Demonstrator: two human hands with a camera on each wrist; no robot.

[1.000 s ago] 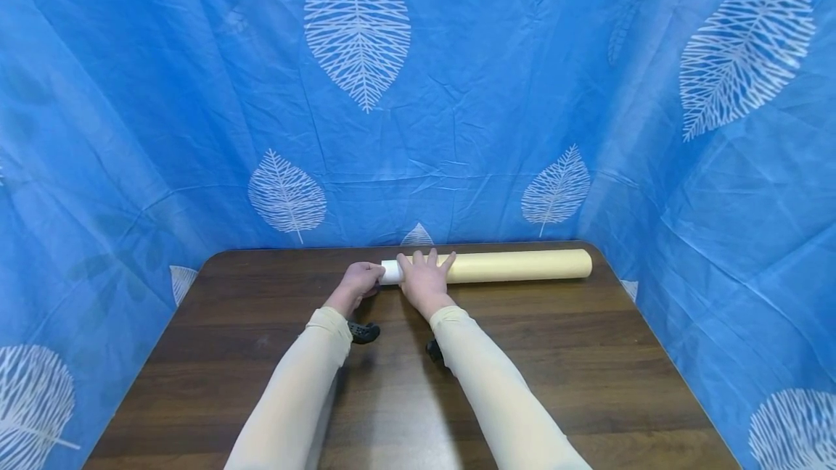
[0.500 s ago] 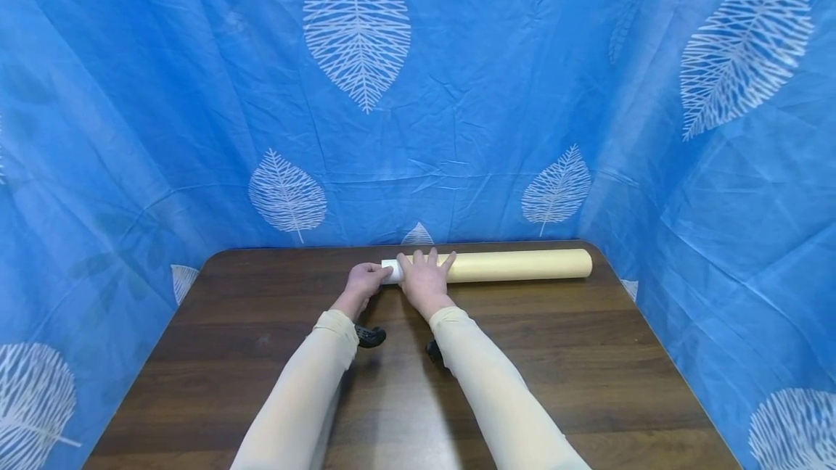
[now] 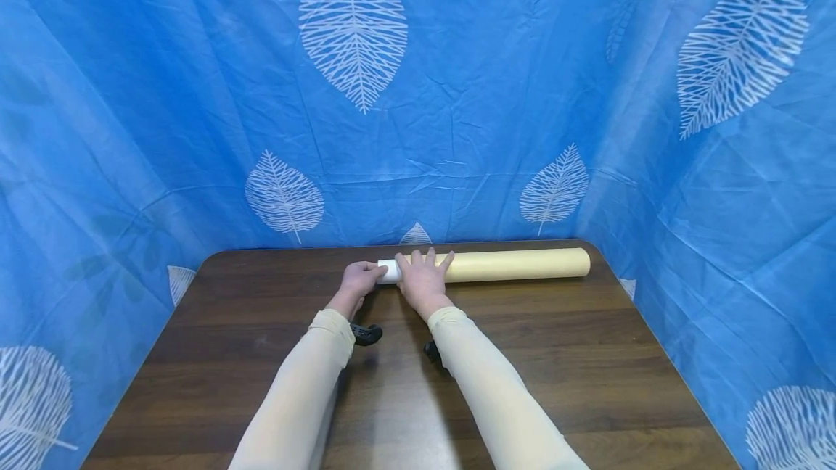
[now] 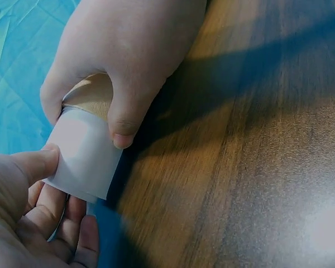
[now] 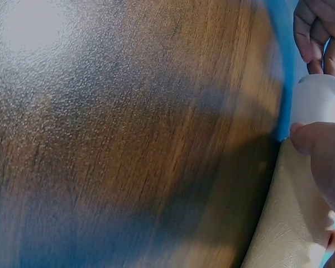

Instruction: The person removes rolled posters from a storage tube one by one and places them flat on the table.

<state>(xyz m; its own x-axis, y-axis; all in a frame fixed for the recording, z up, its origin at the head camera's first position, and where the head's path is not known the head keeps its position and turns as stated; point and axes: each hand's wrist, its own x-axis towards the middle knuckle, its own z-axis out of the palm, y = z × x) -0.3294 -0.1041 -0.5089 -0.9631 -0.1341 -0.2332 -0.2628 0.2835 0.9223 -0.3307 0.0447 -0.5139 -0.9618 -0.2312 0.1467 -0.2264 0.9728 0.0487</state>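
A long cream roll (image 3: 516,265) of lightly creased sheet material lies near the table's back edge. At its left end is a smooth white section (image 4: 86,148), tube-shaped, its rim slightly uneven. My left hand (image 3: 361,279) pinches that white end, thumb outside and the other fingers at or under the rim. Over the roll, just right of the white part, is my right hand (image 3: 423,283), fingers spread on top. In the left wrist view its thumb and a finger straddle the roll, the thumb tip on the white part. My palm hides the section beneath it.
The dark wood-grain table (image 3: 555,383) extends toward me. A blue cloth (image 3: 457,93) with white leaf prints hangs behind and at both sides. Black wrist devices (image 3: 367,334) sit below my hands.
My left hand shifts slightly right along the white end, its thumb coming further over it. My right hand and the roll stay in place; the view drifts a little.
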